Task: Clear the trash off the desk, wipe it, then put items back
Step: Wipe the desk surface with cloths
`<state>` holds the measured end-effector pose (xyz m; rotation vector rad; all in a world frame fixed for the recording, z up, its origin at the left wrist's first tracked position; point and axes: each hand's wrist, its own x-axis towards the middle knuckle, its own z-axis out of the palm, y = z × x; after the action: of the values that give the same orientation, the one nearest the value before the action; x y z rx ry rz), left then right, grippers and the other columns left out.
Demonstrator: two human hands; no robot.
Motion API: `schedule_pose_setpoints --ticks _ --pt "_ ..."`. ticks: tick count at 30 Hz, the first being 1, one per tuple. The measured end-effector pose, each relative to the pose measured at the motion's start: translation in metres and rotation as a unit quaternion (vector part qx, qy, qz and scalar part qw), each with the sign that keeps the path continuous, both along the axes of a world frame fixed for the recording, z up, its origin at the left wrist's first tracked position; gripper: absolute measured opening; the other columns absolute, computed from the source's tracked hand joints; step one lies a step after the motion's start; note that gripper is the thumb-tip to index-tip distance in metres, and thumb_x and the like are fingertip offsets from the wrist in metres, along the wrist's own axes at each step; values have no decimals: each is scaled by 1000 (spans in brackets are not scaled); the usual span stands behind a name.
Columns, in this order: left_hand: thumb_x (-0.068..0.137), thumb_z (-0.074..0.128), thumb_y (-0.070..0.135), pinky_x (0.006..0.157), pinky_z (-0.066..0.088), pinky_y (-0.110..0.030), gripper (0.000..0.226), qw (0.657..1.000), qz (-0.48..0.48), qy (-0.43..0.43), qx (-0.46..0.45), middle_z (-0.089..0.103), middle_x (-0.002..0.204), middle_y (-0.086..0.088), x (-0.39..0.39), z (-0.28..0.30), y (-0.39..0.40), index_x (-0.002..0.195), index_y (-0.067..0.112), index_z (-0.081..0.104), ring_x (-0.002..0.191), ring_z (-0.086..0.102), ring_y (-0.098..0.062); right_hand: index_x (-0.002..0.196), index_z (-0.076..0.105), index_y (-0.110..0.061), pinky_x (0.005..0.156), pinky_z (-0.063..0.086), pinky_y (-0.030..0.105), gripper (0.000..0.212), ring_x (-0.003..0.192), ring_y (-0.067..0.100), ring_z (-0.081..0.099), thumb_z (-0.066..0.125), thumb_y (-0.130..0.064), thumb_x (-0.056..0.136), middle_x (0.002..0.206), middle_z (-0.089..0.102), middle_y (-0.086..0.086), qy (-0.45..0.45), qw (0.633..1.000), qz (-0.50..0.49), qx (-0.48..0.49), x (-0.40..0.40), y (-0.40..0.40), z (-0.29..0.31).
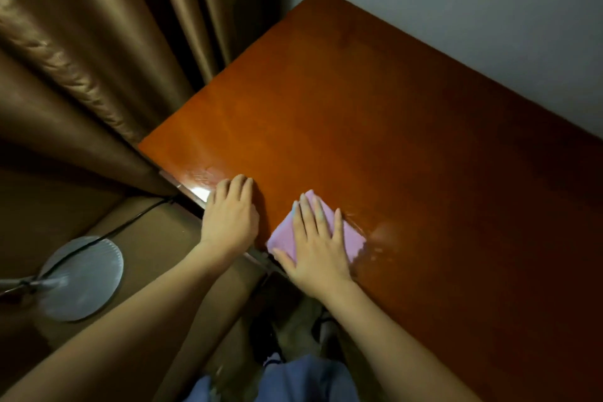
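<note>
Two bare hands are on the table [375,114], and the step in hand is judged to be the wiping: no trash or other items show on the visible surface, so clearing appears done and putting items back is not yet begun. The right hand [318,245] lies flat, fingers straight and spread, pressing a folded pink cloth [290,237] onto the wood; its grip is open, with nothing curled round the cloth. The left hand [230,215] rests palm-down at the near left edge of the table, just beside the cloth but apart from it, fingers extended and holding nothing. The cloth sits near the front edge, toward the left corner, mostly covered by the right hand. Its long axis runs diagonally from the near left to the far right of the view, roughly along the line of the fingers. A wet sheen [375,238] lies on the wood directly right of the cloth, and a second glossy patch shows near the left fingertips. The larger part of the table, farther back and to the right, shows no such sheen, so the next move calls for sustained downward pressure and strokes carried outward into that area. Off the table, brown curtains [81,59] hang at the left, and a round stand base [81,277] sits on the floor.
</note>
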<state>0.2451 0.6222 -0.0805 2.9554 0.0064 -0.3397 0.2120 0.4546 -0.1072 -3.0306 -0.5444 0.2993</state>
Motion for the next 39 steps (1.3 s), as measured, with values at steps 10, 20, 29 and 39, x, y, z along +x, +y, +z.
schedule_pose_setpoints --ticks 10,20,29,39 --pt "89 51 18 98 37 -42 52 998 -63 5 4 43 142 -12 -3 7 -39 139 7 43 129 40 -33 150 5 -4 113 6 58 84 147 28 -3 13 -63 91 159 5 13 20 982 -188 -13 40 -38 4" --pt "78 62 9 80 47 -48 46 999 -44 19 16 55 123 -22 -11 5 -34 122 -2 56 109 52 -42 149 19 -7 112 17 58 82 146 28 11 12 -65 90 157 17 12 25 1000 6 3 -13 -33 3" --pt "97 39 31 102 29 -39 49 996 -90 6 28 29 147 -6 -4 6 -86 143 17 30 134 28 -27 149 3 -7 115 2 52 87 147 23 -4 6 -68 87 159 7 8 16 982 -188 -13 10 -98 6" --pt "70 51 26 61 50 -39 44 987 -152 -9 61 63 106 -12 11 6 -68 108 11 65 88 62 -33 150 15 -10 113 5 52 83 147 25 4 14 -66 89 158 13 7 3 999 -41 -7 20 -81 4"
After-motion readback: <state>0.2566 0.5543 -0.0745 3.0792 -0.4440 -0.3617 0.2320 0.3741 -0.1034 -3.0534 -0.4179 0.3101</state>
